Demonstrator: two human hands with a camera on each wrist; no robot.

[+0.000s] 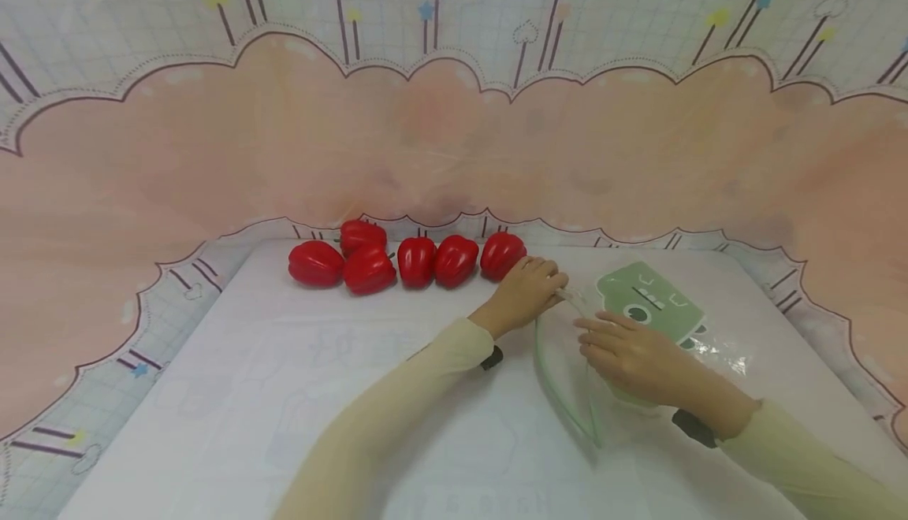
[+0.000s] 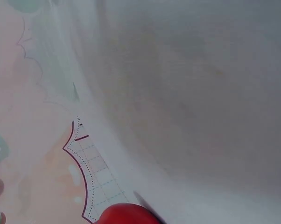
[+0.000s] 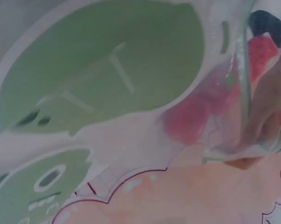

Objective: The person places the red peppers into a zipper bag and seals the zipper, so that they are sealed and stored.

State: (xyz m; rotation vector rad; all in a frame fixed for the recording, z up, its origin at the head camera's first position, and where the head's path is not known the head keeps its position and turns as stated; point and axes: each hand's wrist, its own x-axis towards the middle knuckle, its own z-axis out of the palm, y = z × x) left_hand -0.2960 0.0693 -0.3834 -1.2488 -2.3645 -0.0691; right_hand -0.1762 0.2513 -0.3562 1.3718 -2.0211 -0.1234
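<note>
A clear plastic bag [image 1: 649, 299] with a green cartoon print lies at the right of the table, its green-edged mouth spread into a loop. My left hand [image 1: 521, 293] grips the far side of the bag's mouth, fingers curled over the edge, just in front of the rightmost red bell pepper [image 1: 503, 256]. At the near right side of the mouth, my right hand [image 1: 634, 356] holds the rim under its fingers; its thumb is hidden. The right wrist view is mostly filled by the bag [image 3: 131, 70], and the left hand and red peppers [image 3: 187, 119] show through it.
Several more red bell peppers [image 1: 416, 262] lie in a row along the table's back edge, one [image 1: 363, 236] behind the others at the left. A patterned peach cloth [image 1: 426, 150] rises behind the white table [image 1: 284, 386].
</note>
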